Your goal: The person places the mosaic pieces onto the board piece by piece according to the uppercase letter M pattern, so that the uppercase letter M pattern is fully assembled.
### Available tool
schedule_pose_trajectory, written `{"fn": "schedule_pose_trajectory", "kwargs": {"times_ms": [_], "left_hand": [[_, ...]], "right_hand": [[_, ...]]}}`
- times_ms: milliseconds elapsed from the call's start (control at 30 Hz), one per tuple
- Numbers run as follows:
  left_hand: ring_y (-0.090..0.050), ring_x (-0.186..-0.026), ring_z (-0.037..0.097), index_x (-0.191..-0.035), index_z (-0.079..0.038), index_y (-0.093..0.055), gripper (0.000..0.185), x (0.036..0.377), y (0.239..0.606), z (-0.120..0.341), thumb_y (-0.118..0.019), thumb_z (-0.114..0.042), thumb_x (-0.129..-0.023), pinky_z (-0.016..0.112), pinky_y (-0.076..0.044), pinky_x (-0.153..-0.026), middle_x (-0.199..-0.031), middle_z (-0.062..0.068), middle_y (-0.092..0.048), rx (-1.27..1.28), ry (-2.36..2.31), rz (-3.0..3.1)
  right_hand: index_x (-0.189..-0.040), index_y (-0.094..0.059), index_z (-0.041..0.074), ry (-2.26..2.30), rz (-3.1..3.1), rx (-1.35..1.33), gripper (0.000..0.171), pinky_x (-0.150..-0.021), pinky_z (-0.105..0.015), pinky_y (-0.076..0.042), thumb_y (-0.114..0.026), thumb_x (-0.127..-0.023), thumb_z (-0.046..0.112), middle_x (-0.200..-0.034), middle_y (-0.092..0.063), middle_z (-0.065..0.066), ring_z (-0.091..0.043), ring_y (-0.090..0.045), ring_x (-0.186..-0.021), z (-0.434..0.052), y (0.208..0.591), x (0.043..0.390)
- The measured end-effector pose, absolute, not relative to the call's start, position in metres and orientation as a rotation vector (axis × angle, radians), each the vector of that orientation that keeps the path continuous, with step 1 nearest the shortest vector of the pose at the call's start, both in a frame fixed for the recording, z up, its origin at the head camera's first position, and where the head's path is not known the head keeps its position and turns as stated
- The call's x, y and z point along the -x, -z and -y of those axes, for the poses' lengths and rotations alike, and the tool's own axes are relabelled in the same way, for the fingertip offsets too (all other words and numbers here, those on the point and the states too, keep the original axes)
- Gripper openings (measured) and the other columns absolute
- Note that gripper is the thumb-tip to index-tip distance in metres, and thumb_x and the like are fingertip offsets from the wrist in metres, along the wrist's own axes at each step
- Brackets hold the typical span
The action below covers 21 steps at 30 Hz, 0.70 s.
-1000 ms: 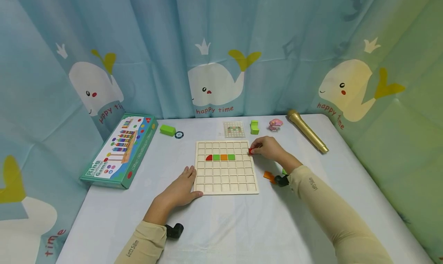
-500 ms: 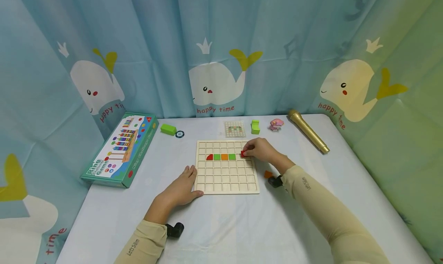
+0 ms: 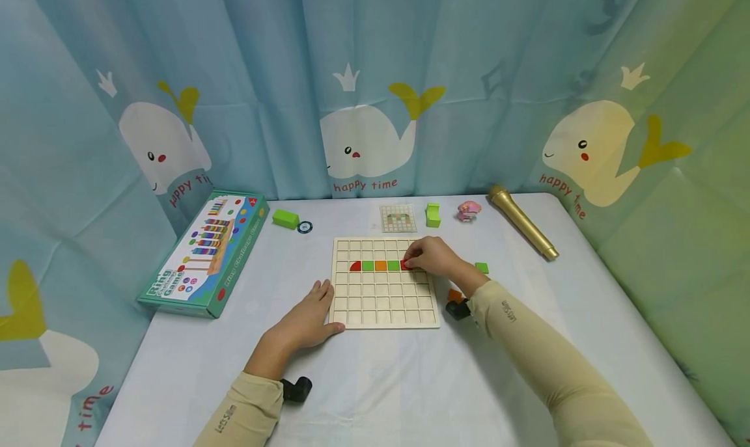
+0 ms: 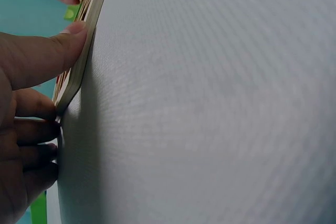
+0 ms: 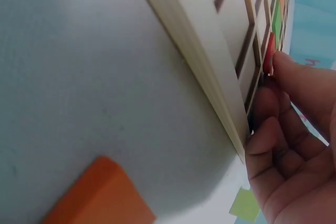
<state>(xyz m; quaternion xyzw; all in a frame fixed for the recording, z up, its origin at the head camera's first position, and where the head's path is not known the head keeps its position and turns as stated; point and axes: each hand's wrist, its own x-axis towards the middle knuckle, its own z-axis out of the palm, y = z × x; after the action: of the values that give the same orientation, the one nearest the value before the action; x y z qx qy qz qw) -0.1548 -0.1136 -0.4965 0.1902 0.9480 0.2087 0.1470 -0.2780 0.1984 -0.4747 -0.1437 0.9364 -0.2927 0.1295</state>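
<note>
A square wooden grid board [image 3: 383, 310] lies on the table with a row of tiles in it: a red quarter-round tile [image 3: 355, 266], a green one [image 3: 368, 266], an orange one [image 3: 381, 265] and another green one [image 3: 394, 265]. At the row's right end my right hand [image 3: 433, 256] pinches a red tile [image 5: 270, 53], tilted at its cell in the right wrist view and partly covered by my fingers. My left hand [image 3: 306, 318] rests against the board's front left corner, its thumb [image 4: 50, 56] on the front edge and its fingers along the left side.
Right of the board lie an orange piece [image 3: 455, 296], partly behind my wrist camera, and a green tile [image 3: 482, 267]. Behind it are a pattern card [image 3: 398, 218], green blocks [image 3: 285, 219], a round token [image 3: 305, 227], a pink figurine [image 3: 468, 211] and a gold microphone [image 3: 523, 223]. A game box [image 3: 202, 255] lies left.
My right hand has carried the red tile leftward from the board's right edge to the cell beside the second green tile. The left hand has stayed in place.
</note>
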Motion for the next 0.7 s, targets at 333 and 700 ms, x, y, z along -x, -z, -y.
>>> {"fn": "schedule_pose_trajectory", "kwargs": {"times_ms": [333,700], "left_hand": [[-0.013,-0.152,0.036,-0.154,0.009,-0.027,0.089,0.154,0.496,0.113,-0.070,-0.040,-0.094,0.046,-0.022,-0.120,-0.163,0.023,-0.020,-0.539,-0.588,-2.733],[-0.013,-0.152,0.035,-0.154,0.009,-0.027,0.088,0.154,0.496,0.114,-0.070,-0.040,-0.095,0.046,-0.021,-0.120,-0.163,0.023,-0.020,-0.530,-0.586,-2.737]], "right_hand": [[-0.091,-0.076,0.012,0.813,-2.734,0.407,0.004,-0.084,-0.038,-0.049,-0.075,-0.092,0.017,-0.088,-0.072,0.002,-0.018,-0.060,-0.085,-0.194,0.477,0.276],[-0.096,-0.076,0.009,0.875,-2.769,0.388,0.009,-0.071,-0.034,-0.048,-0.074,-0.094,0.018,-0.090,-0.071,-0.002,-0.019,-0.058,-0.080,-0.213,0.464,0.270]]}}
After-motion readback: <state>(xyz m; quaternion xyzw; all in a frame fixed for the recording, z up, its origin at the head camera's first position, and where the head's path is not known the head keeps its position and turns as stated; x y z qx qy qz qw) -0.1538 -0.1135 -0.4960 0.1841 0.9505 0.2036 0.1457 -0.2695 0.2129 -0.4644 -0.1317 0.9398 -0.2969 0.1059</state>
